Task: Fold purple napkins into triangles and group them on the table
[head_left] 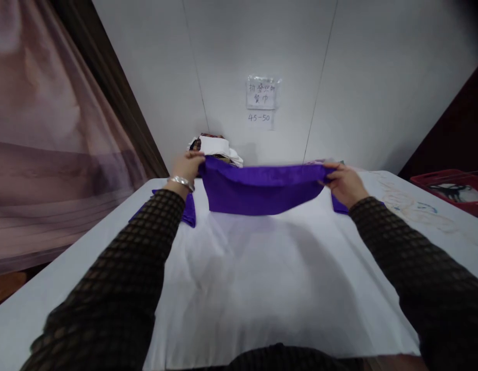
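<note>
A purple cloth (258, 193) is stretched between my two hands above the far part of the white-covered table (269, 288). Its upper edge sags a little, and its lower part hangs down. My left hand (188, 167), with a silver bracelet at the wrist, pinches the cloth's left corner. At the opposite corner, my right hand (344, 180) grips the cloth between thumb and fingers. Another purple cloth (189, 211) lies partly hidden behind my left forearm. A further purple piece (339, 204) rests under my right wrist, mostly covered.
A pile of white and patterned fabric (217, 147) sits against the wall at the back. On the right edge stands a red basket (447, 180) with dark and white things inside. A pink curtain (56, 139) hangs at the left. A handwritten sign (261, 98) is on the wall.
</note>
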`<action>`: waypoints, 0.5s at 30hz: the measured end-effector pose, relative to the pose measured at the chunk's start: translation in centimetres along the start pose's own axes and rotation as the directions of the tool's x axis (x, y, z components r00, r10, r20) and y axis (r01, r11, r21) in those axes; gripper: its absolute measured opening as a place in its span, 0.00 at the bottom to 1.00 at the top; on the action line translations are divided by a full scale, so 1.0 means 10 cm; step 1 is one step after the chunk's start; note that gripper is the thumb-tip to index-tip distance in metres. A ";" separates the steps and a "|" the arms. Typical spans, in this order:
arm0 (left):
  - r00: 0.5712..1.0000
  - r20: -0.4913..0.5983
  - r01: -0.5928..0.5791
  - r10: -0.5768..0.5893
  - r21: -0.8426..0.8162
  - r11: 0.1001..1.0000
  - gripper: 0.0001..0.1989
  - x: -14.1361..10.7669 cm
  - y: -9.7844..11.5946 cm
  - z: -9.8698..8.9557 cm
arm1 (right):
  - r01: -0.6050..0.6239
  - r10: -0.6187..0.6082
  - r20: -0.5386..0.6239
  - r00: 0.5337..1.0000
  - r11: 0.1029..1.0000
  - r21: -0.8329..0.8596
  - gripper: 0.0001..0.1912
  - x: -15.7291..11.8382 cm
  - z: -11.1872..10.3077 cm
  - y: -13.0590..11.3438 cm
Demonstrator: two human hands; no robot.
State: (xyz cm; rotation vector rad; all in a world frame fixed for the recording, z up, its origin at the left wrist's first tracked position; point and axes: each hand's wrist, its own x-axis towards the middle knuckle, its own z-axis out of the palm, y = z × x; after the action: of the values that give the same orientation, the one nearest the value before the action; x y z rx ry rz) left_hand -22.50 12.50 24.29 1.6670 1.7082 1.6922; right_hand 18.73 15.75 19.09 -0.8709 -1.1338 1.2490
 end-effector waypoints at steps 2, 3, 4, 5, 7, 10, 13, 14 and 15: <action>0.991 -0.133 -0.019 0.004 -0.109 0.994 0.12 0.15 0.34 -0.09 | 0.217 -0.217 0.057 0.975 0.976 0.002 0.18 0.00 0.05 -0.40; 0.986 -0.165 -0.054 0.025 -0.171 0.984 0.13 0.15 0.48 -0.16 | 0.261 -0.259 0.079 0.963 0.965 -0.017 0.17 -0.07 0.05 -0.55; 0.986 -0.161 -0.075 0.042 -0.203 0.976 0.13 0.10 0.59 -0.23 | 0.286 -0.282 0.088 0.955 0.957 -0.039 0.16 -0.16 0.05 -0.66; 0.984 -0.169 -0.095 0.056 -0.231 0.968 0.14 0.01 0.67 -0.31 | 0.295 -0.289 0.085 0.954 0.953 -0.065 0.15 -0.28 0.04 -0.72; 0.989 -0.139 -0.071 0.042 -0.211 0.975 0.16 -0.23 0.72 -0.47 | 0.263 -0.257 0.063 0.964 0.960 -0.101 0.13 -0.52 -0.02 -0.73; 0.997 -0.072 0.021 -0.024 -0.039 0.999 0.20 -0.65 0.56 -0.65 | 0.121 -0.114 0.057 0.992 0.986 -0.115 0.12 -0.85 -0.18 -0.52; 0.982 0.048 0.182 -0.184 0.027 0.983 0.22 -1.06 0.29 -0.75 | -0.048 0.056 0.046 0.997 0.988 -0.149 0.12 -1.12 -0.38 -0.20; 0.967 0.086 0.240 -0.242 0.032 0.970 0.22 -1.20 0.21 -0.77 | -0.106 0.114 0.046 0.992 0.982 -0.156 0.12 -1.21 -0.44 -0.08; 0.947 0.121 0.298 -0.298 0.014 0.954 0.22 -1.33 0.13 -0.78 | -0.161 0.172 0.055 0.984 0.974 -0.156 0.12 -1.30 -0.50 0.04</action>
State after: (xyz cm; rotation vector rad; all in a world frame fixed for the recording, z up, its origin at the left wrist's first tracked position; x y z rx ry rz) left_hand -23.47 -2.52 20.78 1.3926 1.7901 1.4247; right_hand 24.02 3.40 15.33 -1.0621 -1.2427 1.3510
